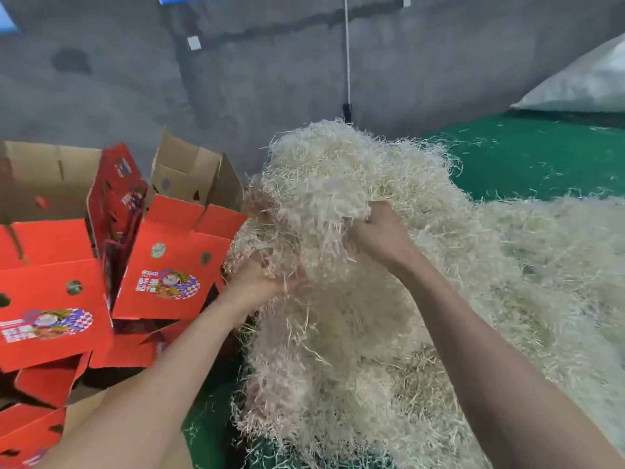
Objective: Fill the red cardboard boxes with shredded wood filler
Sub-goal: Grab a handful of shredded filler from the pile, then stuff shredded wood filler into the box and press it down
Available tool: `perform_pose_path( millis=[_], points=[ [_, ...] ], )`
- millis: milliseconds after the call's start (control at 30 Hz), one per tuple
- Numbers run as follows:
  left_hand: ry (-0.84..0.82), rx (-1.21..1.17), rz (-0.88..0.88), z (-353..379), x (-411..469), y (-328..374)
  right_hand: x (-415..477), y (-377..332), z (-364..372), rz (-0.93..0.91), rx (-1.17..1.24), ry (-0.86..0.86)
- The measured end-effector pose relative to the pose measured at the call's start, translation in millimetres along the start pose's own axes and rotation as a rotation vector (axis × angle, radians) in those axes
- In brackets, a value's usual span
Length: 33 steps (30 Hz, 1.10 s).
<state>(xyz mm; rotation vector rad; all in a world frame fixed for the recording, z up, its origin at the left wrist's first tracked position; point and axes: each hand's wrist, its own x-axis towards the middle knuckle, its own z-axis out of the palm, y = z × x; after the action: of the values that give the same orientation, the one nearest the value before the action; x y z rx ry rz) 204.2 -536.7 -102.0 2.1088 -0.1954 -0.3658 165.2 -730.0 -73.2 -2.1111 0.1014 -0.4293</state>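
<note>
- Pale shredded wood filler [324,184] is bunched in both fists — the left hand [260,279] grips from below, the right hand [378,238] curls into the clump's top.
- It looks light, springy and tangled; I'd say strands will shed, so grab deep, not at the fringe.
- The red cardboard box [176,262] stands at nine o'clock of the hands — the loose heap [507,265] sprawls at three.

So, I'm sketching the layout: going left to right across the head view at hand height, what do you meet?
Red cardboard boxes → left hand → right hand → low spread of shredded wood filler. The raised clump both hands grip overlaps them, so it is left out.
</note>
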Motion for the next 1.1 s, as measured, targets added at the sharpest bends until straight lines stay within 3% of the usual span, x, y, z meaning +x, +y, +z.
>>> perform_pose_path(
  millis=[67,133,200,300,367,433,500,600,667,800,867,967,1033,1100],
  points=[
    [0.063,-0.043,0.002,-2,-1,-8,10,-8,-3,0.048,0.066,0.004],
    [0.043,-0.180,0.129,-2,-3,-11,14,-15,2,0.096,-0.046,-0.089],
    [-0.071,-0.231,0.206,10,-7,-2,16,-22,14,0.118,0.016,-0.145],
    [-0.218,-0.363,0.142,36,-9,15,7,-40,28,0.080,0.147,-0.269],
    [-0.062,-0.470,0.085,42,-5,16,6,-41,16,0.039,0.221,-0.415],
    [0.152,-0.417,0.037,29,2,11,6,-26,-12,0.012,0.308,-0.485],
    [0.274,-0.414,0.023,10,9,3,5,-4,-31,-0.004,0.181,-0.555],
    [0.254,-0.471,-0.004,-7,13,4,-14,26,-1,-0.034,-0.352,-0.742],
    [0.227,-0.390,-0.019,-9,15,9,-24,42,20,-0.012,-0.562,-0.583],
    [0.231,0.269,0.282,-8,5,12,-13,48,11,0.126,-0.159,-0.182],
    [0.046,0.186,0.324,-5,-2,15,-8,39,10,0.138,-0.147,-0.167],
    [-0.282,-0.202,0.141,-13,-8,31,-2,25,19,0.178,-0.145,-0.142],
    [-0.351,-0.024,0.107,-2,-11,40,1,14,21,0.167,-0.066,-0.114],
    [-0.174,0.234,0.223,13,-9,42,1,2,21,0.097,0.015,-0.102]
  ],
)
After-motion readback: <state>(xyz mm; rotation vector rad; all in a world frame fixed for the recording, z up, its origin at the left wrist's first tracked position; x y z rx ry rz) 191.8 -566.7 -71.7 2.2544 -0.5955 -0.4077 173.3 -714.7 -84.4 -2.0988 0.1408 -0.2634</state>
